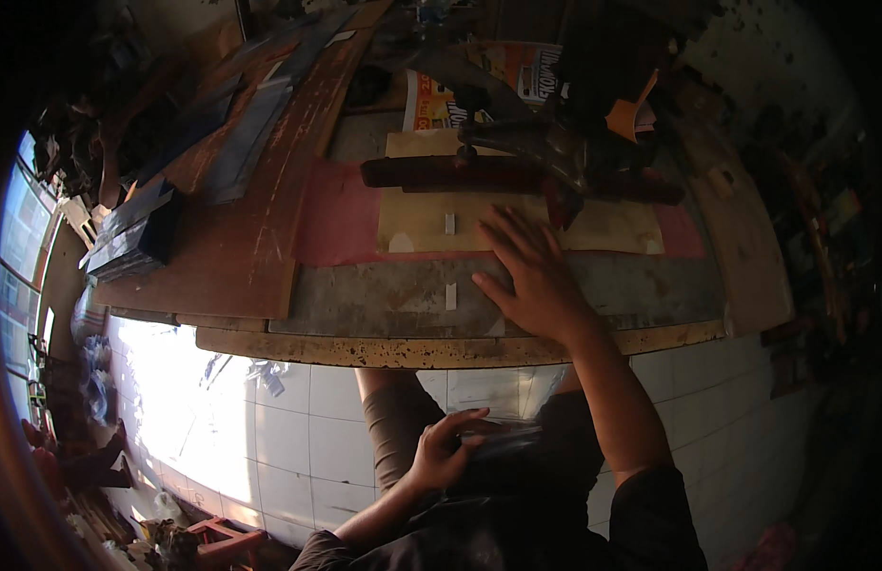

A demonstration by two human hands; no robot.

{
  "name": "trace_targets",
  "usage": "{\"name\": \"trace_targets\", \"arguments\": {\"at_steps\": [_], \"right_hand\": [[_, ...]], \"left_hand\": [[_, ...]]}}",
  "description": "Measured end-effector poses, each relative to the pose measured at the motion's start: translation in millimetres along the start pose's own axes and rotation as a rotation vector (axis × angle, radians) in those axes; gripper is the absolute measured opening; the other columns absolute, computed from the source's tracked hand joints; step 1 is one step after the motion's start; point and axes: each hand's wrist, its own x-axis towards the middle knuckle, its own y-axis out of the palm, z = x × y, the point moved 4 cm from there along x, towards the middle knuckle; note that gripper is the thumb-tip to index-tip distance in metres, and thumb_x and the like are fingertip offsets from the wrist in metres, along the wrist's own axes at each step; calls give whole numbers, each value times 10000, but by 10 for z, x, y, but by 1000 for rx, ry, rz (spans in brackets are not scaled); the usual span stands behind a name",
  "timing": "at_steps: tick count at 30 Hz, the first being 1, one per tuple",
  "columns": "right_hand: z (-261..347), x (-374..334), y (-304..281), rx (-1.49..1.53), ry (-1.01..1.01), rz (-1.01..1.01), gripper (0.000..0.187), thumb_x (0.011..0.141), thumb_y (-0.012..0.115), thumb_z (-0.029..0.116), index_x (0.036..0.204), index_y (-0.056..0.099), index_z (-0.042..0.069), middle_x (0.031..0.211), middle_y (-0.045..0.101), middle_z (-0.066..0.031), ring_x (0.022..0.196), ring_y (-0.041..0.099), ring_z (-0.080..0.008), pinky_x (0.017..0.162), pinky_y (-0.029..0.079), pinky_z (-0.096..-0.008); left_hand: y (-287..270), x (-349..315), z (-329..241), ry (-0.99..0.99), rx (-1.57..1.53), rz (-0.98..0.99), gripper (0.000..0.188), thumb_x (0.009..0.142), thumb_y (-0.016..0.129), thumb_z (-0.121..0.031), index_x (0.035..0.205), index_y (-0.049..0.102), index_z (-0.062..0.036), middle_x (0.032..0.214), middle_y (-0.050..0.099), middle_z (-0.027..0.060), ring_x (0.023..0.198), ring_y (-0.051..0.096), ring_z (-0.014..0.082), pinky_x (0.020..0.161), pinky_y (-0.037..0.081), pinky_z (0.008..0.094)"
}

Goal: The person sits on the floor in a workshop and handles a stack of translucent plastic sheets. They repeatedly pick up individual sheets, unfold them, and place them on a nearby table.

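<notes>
My right hand (531, 271) lies palm down with fingers spread, its fingertips on a cream-coloured sheet (417, 233). This sheet rests over a pink-red cloth or sheet (336, 219). Just beyond those fingertips, a long dark bar (412, 173) with reddish edges spans the sheet, joined to a dark metal arm (545, 143). A small white strip (449, 224) sits on the cream sheet, and another white strip (450, 296) is nearer on the grey tabletop. Over my lap, my left hand (445, 452) is closed at the edge of thin, shiny plastic (507, 440), partly lost in shadow.
The worn wooden table edge (441, 352) runs before my knees. At left are a brown board (241, 228), dark flat strips (255, 133) and a stack of dark plastic sheets (141, 233). Printed paper (431, 100) lies behind the bar; a red stool (222, 542) stands lower left.
</notes>
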Motion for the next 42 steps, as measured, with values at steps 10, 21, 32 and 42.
{"name": "trace_targets", "arguments": {"at_steps": [10,21,32,42], "right_hand": [[-7,7,-6,14,0,-2,631,1001,609,420,1496,466,56,1604,376,-183,1514,329,-335,1228,252,-570],[-12,-16,17,-12,3,-4,635,1008,602,414,1513,454,57,1621,368,-165,1526,313,-314,1233,236,-549],[193,-637,-253,145,-63,-36,586,997,634,381,1442,528,15,1564,433,-198,1491,366,-355,1219,265,-561],[-163,-1822,-29,-64,190,-373,471,1037,510,414,1362,606,86,1501,532,-109,1478,356,-346,1203,188,-551]], "left_hand": [[-10,9,30,3,-4,22,394,979,648,-48,1359,552,-9,1101,771,181,1097,723,246,1038,483,366],[20,-61,9,-7,-18,-31,402,932,643,35,1332,597,31,1164,751,170,1104,726,249,974,538,341],[-111,143,-223,25,126,-95,356,925,652,33,1280,630,11,1182,750,161,1143,714,237,1000,536,355],[-222,362,-47,95,65,-198,282,937,680,27,1209,615,1,1152,721,105,1114,695,170,949,533,296]]}}
